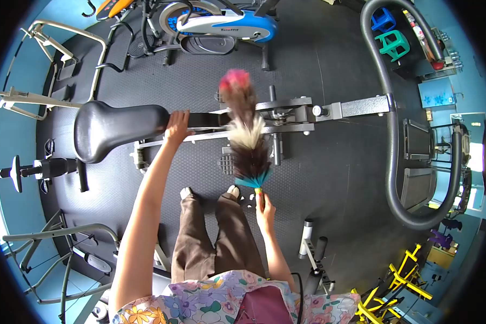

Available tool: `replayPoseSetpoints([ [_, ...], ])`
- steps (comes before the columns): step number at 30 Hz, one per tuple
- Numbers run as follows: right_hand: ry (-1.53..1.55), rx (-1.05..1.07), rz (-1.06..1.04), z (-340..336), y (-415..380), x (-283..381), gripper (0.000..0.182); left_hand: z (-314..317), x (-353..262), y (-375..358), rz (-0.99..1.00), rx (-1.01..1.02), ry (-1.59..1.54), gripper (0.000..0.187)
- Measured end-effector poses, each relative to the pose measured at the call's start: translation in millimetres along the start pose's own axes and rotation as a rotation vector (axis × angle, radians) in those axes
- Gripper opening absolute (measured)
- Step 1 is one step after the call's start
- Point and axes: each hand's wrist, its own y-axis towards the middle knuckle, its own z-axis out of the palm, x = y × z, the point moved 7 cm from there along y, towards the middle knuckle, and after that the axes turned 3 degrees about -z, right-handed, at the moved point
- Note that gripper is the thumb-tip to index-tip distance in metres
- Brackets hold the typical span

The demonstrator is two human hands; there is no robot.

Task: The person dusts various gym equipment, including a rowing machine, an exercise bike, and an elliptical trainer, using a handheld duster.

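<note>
My right hand (pixel 265 211) is wrapped round the yellow handle of a feather duster (pixel 249 137). Its teal, dark brown, cream and pink feathers reach up across the metal frame (pixel 291 121) of an exercise machine, and the pink tip is blurred. At the front end of the machine's black padded seat (pixel 119 124), my left hand (pixel 179 127) rests with its fingers lying over the edge. From the right end of the frame rises a large looped grey handlebar (pixel 392 156).
A blue and white exercise bike (pixel 227 27) stands beyond the frame. Green (pixel 394 45) and blue (pixel 383 19) plastic stools are at the upper right. Near my right side is a rack with padded rollers (pixel 314 259), and yellow equipment (pixel 405 275) lies farther right. Black textured flooring (pixel 329 189) runs underneath.
</note>
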Motion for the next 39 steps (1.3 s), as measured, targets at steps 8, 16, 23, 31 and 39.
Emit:
replayPoseSetpoints([
  [8,0.052,0.012,0.25,-20.0,25.5,-92.9,0.039,31.0,3.7,8.2,-0.169,0.247,-0.212,0.073],
  [16,0.109,0.142,0.219,11.4,2.4,-89.2,0.034,31.4,5.4,9.3,-0.171,0.204,-0.279,0.074],
  [23,0.184,0.148,0.151,22.3,-1.7,-88.2,0.031,30.2,2.0,7.1,-0.14,0.14,-0.248,0.072],
  [31,0.005,0.216,0.245,10.9,-10.1,-100.4,0.027,21.0,-1.3,8.2,-0.141,0.09,-0.235,0.071],
  [39,0.297,0.116,0.536,4.9,-36.1,-87.8,0.03,21.4,-0.6,5.5,-0.155,0.077,-0.322,0.068],
])
